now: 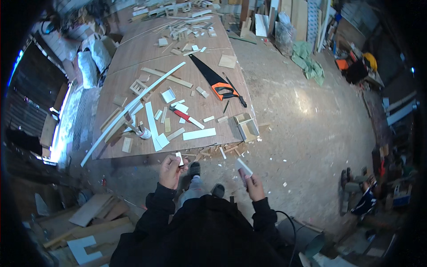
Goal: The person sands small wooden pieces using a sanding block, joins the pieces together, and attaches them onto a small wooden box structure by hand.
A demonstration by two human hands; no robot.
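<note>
Black jacket cloth (pixel 204 231) lies nearest the camera, its two sleeves reaching toward a brown wooden table (pixel 129 58). The left hand (pixel 170 172) pinches a small white block (pixel 179 159); the right hand (pixel 255 188) grips a flat white strip (pixel 244 166) with a dark reddish piece (pixel 242 175) against it (its material is unclear). All three pieces are held over the floor, short of the table. To handle them well, I would keep fingertips clear of the faces and turn each edge to the light. Counted: one block in the left hand, two pieces in the right; on the table, one orange-handled black saw (pixel 215 82), one red-handled tool (pixel 181 115), and offcuts too many to count.
</note>
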